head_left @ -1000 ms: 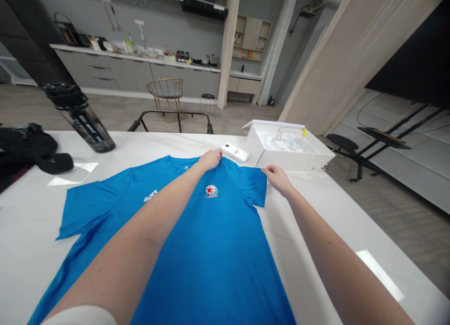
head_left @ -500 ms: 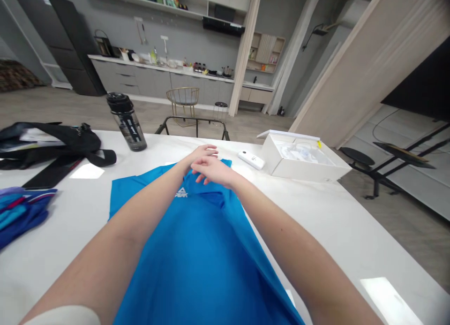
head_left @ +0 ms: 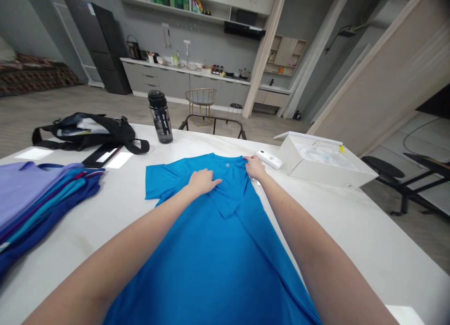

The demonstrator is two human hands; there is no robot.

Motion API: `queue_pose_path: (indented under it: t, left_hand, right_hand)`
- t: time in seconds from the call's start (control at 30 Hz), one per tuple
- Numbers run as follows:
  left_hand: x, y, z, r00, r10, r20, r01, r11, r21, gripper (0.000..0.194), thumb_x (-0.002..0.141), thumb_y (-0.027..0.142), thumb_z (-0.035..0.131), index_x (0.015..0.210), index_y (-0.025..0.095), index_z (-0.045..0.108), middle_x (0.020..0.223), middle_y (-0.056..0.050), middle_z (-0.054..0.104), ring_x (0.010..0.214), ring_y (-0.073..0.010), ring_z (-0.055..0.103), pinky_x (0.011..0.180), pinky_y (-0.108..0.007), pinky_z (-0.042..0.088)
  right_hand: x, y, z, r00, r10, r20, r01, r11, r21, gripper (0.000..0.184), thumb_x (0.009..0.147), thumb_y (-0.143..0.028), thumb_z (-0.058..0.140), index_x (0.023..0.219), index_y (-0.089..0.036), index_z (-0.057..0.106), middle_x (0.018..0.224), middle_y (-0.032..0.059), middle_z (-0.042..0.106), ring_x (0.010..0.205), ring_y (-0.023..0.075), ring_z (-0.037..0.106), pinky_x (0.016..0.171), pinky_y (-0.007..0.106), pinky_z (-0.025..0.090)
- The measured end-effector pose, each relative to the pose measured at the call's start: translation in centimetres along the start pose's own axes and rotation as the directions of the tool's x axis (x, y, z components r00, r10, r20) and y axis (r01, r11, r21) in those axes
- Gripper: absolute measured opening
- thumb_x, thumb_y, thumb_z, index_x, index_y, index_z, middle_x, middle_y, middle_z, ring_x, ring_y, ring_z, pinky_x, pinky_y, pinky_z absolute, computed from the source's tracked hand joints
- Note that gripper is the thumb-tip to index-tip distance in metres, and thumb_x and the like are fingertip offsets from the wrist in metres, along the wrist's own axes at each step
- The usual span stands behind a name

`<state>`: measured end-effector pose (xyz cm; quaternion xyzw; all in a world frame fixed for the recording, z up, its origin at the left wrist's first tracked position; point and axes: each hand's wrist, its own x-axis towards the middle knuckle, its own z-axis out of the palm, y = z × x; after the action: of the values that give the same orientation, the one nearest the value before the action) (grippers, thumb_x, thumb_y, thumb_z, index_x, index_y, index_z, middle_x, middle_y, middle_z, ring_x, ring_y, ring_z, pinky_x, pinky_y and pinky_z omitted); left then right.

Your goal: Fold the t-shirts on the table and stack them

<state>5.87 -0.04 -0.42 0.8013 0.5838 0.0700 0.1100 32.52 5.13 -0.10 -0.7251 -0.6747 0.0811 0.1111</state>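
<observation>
A blue short-sleeved T-shirt lies spread on the white table, its collar end away from me and its lower part running toward me. Its left sleeve is stretched out flat, while folds cross the chest below a small pale logo. My left hand rests palm down on the upper chest, thumb pointing right and fingers apart. At the far right shoulder, beside the collar, my right hand pinches the fabric between thumb and fingers. The right sleeve's shape is hard to make out.
Folded clothes are stacked at the left. Behind them lie a black bag and a dark flat object. A water bottle stands at the far edge. A white handheld device and an open white box sit right of the shirt.
My hands, close together near the collar before, have parted: the left is lower on the chest, the right at the shoulder. The collar area is spread wider, and the view has turned left.
</observation>
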Motion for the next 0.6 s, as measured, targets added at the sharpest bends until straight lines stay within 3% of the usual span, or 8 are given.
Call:
queue_pose_path:
  t: [0.1,0.17,0.3,0.43,0.53,0.6]
  left_hand:
    - [-1.1,0.5,0.6,0.997,-0.070,-0.026,0.072,0.995,0.065,0.055,0.092,0.064,0.050,0.109,0.015,0.068,0.124,-0.021,0.065,0.117,-0.0369,0.061,0.097,-0.047,0.046]
    - [-1.3,0.4,0.8,0.995,-0.095,0.002,0.095,0.994,0.060,0.051,0.093,0.060,0.051,0.108,0.014,0.067,0.127,-0.022,0.063,0.121,-0.0385,0.058,0.097,-0.048,0.045]
    - [-1.2,-0.2,0.4,0.993,-0.102,0.055,0.107,0.987,-0.116,0.035,0.098,0.048,0.049,0.100,0.018,0.066,0.110,-0.015,0.071,0.108,-0.0328,0.066,0.088,-0.042,0.048]
    - [-0.3,-1.3,-1.0,0.984,-0.149,-0.101,0.098,0.914,-0.394,0.026,0.097,0.045,0.054,0.097,0.021,0.062,0.083,-0.004,0.072,0.081,-0.0225,0.068,0.073,-0.031,0.047]
    - [1.2,-2.7,-1.3,0.954,-0.224,-0.201,0.111,0.883,-0.455,0.020,0.091,0.042,0.064,0.093,0.022,0.063,0.087,-0.003,0.071,0.086,-0.0214,0.067,0.073,-0.029,0.046]
    - [2.1,-3.8,-0.9,0.942,-0.278,-0.190,0.173,0.884,-0.434,0.020,0.090,0.041,0.066,0.094,0.022,0.065,0.093,-0.005,0.072,0.093,-0.0228,0.067,0.077,-0.029,0.047]
  right_hand:
    - [1.1,0.6,0.7,0.998,-0.017,0.060,0.020,0.999,-0.048,0.043,0.096,-0.026,0.046,0.135,-0.034,0.062,0.155,0.0104,0.039,0.140,0.0356,0.036,0.106,0.060,0.040]
    - [1.7,1.2,1.0,0.998,-0.055,0.034,0.057,0.997,-0.056,0.035,0.095,-0.030,0.051,0.125,-0.030,0.068,0.150,0.0104,0.044,0.138,0.0341,0.039,0.106,0.056,0.041]
    - [2.7,2.3,0.6,0.994,-0.104,-0.044,0.104,0.995,-0.011,0.030,0.092,-0.037,0.059,0.113,-0.020,0.073,0.132,0.0127,0.057,0.125,0.0289,0.052,0.105,0.042,0.043]
    - [4.2,2.4,-0.6,0.984,-0.104,-0.142,0.116,0.990,0.078,0.029,0.091,-0.039,0.061,0.106,-0.016,0.074,0.122,0.0132,0.060,0.117,0.0256,0.057,0.104,0.035,0.042]
    - [5.1,1.7,-0.6,0.985,-0.087,-0.146,0.099,0.993,0.072,0.029,0.091,-0.040,0.062,0.104,-0.017,0.073,0.121,0.0130,0.059,0.116,0.0268,0.057,0.102,0.036,0.043]
    - [5.1,1.1,0.1,0.993,-0.058,-0.103,0.063,0.997,0.047,0.029,0.091,-0.040,0.062,0.109,-0.018,0.071,0.125,0.0133,0.058,0.117,0.0282,0.056,0.101,0.039,0.044]
